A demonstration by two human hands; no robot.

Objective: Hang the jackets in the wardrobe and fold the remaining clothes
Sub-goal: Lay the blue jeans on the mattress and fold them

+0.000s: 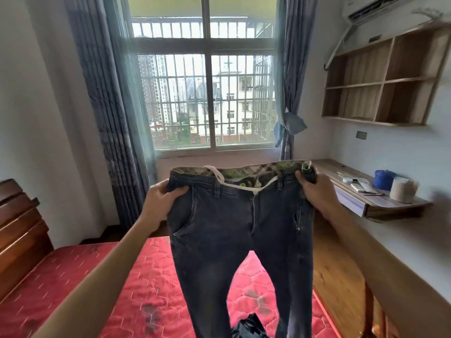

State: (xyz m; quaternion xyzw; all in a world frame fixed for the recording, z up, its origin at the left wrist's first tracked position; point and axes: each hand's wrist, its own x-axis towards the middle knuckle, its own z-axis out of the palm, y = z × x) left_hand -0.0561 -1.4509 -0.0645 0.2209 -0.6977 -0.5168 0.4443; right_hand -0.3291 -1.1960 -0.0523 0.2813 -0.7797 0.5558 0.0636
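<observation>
Above the red mattress, dark jeans held up by the waistband — front facing the camera.

Left hand grips the waistband's left corner, thumb over the front of the denim and fingers curled behind; right hand is closed round the right corner, bunching the fabric. Both legs hang straight down over the mattress, and a pale drawstring loops across the open, plaid-lined waist. Below the legs a dark garment lies on the mattress — too little shows to name it. At right, a wall-mounted desk carries a blue spool and a cream spool.
</observation>
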